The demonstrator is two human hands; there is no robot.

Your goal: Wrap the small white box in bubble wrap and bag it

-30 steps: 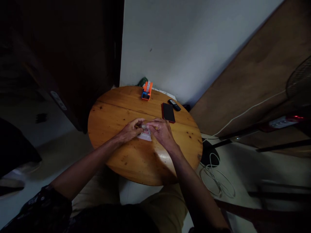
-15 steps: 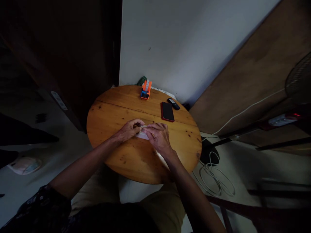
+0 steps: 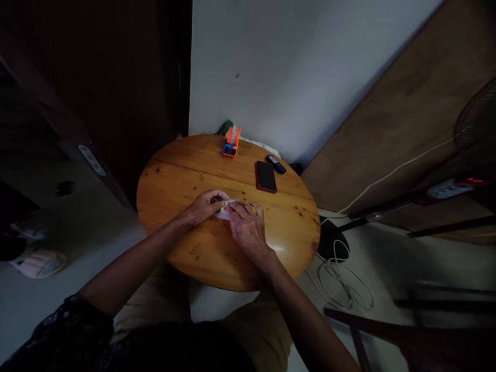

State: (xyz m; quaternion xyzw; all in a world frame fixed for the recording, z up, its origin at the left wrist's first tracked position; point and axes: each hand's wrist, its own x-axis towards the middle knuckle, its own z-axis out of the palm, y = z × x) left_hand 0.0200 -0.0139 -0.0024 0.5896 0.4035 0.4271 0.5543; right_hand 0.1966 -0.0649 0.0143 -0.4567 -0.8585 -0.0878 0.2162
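Note:
A small whitish, partly see-through piece (image 3: 223,213), like thin paper or plastic, lies low over the middle of the round wooden table (image 3: 182,178). From its left side, my left hand (image 3: 207,206) pinches it between thumb and fingers. My right hand (image 3: 247,223) is closed on the opposite side, fingertips pressed on the same piece and back of the hand upward. Both hands meet closely there, so much of the piece is hidden and its exact kind cannot be made out.
An orange and blue tape dispenser (image 3: 231,140) stands at the table's back edge. Right of it lie a dark phone in a red case (image 3: 266,176) and a black remote-like device (image 3: 276,164). A coiled white cable (image 3: 341,279) rests on the floor at right.
My right hand has turned and shifted slightly left and down, its fingers now lower over the whitish piece. My left hand keeps nearly the same grip.

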